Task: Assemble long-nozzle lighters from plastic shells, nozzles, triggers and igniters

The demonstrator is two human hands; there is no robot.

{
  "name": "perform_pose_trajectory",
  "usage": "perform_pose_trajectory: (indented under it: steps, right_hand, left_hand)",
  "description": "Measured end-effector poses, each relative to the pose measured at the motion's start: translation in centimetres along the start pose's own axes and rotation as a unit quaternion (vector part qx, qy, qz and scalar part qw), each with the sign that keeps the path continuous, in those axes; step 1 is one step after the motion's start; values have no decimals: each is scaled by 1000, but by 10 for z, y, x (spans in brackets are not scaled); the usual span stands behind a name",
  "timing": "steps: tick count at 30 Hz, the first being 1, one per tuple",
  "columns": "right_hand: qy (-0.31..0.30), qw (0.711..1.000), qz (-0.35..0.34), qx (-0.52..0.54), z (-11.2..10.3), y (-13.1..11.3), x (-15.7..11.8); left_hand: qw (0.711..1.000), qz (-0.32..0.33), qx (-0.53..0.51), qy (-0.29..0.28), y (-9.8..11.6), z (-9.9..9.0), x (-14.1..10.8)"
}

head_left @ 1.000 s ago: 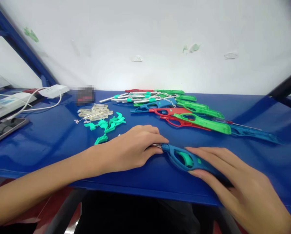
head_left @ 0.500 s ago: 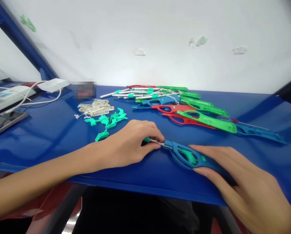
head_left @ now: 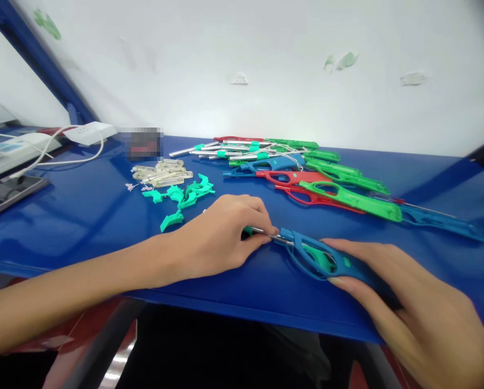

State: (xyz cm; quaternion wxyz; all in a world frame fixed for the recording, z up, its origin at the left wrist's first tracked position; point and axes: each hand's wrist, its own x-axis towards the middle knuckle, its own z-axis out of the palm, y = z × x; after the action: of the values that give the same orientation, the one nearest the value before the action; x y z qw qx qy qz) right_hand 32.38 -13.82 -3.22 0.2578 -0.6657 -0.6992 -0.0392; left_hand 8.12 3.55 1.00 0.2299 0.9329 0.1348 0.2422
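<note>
My right hand [head_left: 420, 302] is wrapped round a blue lighter handle [head_left: 343, 262], which lies low over the front of the table. A teal trigger [head_left: 322, 258] shows through its loop. My left hand [head_left: 226, 232] pinches a thin metal lighter tube [head_left: 262, 231] where it meets the handle's narrow front end. A bit of teal plastic on the tube shows under the left fingers; the rest of the tube is hidden behind that hand. Loose teal triggers [head_left: 185, 194] lie just beyond my left wrist.
Behind are metal tubes with teal clips [head_left: 221, 154], red handle shells [head_left: 302, 177], green handle shells [head_left: 347, 202] and a blue shell [head_left: 440, 219]. Clear fuel cartridges [head_left: 163, 174] lie left of them. A phone [head_left: 15, 194], white cable and power strip [head_left: 90, 132] sit at the left.
The view has shifted slightly, so the things on the table appear a little right and up. Both hands keep their grips on the tube and the handle.
</note>
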Motion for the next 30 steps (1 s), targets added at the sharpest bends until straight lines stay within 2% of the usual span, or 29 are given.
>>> perform_pose_trajectory:
  steps: [7, 18, 30]
  right_hand:
    - [1, 1000, 5, 6, 1, 0, 1]
    - [0, 1000, 7, 14, -1, -1, 0]
    - [-8, 1000, 4, 4, -1, 1, -1]
  left_hand:
    - [999, 11, 40, -5, 5, -2, -2]
    - [1000, 18, 17, 9, -1, 3, -2]
    - [994, 56, 82, -36, 2, -3, -4]
